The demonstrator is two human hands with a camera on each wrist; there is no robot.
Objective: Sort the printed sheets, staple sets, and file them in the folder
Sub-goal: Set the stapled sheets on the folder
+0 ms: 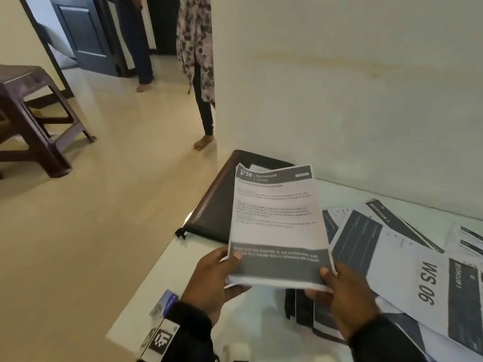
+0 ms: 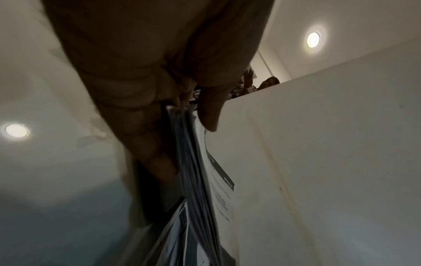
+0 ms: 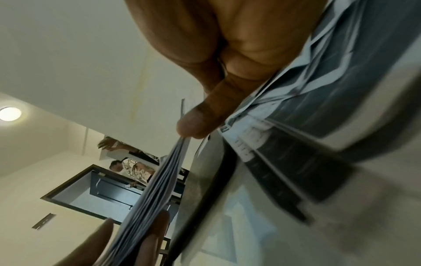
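Both hands, left hand [image 1: 213,279] and right hand [image 1: 342,296], pinch only the stack [image 1: 277,226] bottom corners above the surface [image 1: 167,278]; loose sheets may fan or slip.

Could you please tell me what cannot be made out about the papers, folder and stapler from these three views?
- Dark zip folder: head view, its inside is covered by the held stack of printed sheets.
- Lower sheets of the stack: the top "Bathroom" page hides them; wrist views show only edges.
- Small print: blurred everywhere.
- Staples: none discernible; too small.
- Small blue-and-white box: label blurred, partly behind the left hand's sleeve.
- Right hand fingers: under the stack.
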